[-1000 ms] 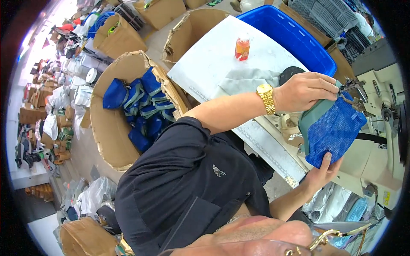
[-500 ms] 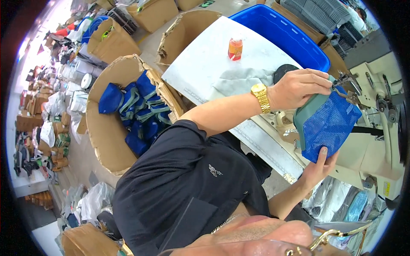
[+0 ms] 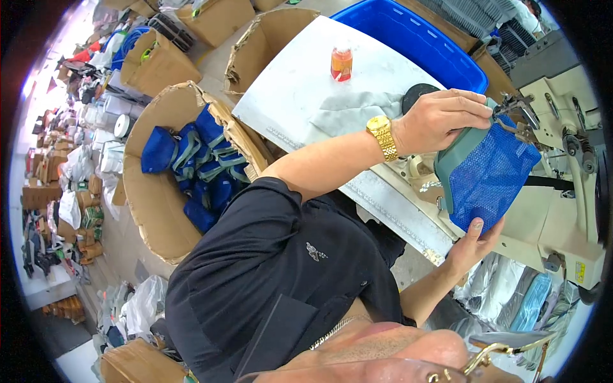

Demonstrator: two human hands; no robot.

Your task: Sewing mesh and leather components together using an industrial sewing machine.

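Note:
A blue mesh bag [image 3: 488, 175] with a grey-green edge band is at the head of a sewing machine [image 3: 565, 134]. Its upper corner sits against the presser foot and metal guide [image 3: 520, 121]. My left hand [image 3: 440, 119], with a gold watch on the wrist, is closed over the grey-green band close to the guide. Lower down, my right hand [image 3: 476, 242] grips the bag's bottom edge, thumb on the mesh and the other fingers mostly hidden behind it. The needle area is too small to make out.
A white table [image 3: 287, 96] carries a small bottle [image 3: 341, 64] with an orange label, a pale cloth [image 3: 357, 110] and a black disc [image 3: 418, 96]. A blue bin [image 3: 440, 54] stands behind. At left, a cardboard box [image 3: 150, 210] holds several blue bags [image 3: 159, 150].
The view has shifted slightly, moving the table and box a little leftward in it. Both hands keep their hold on the mesh bag, which stays at the machine's guide.

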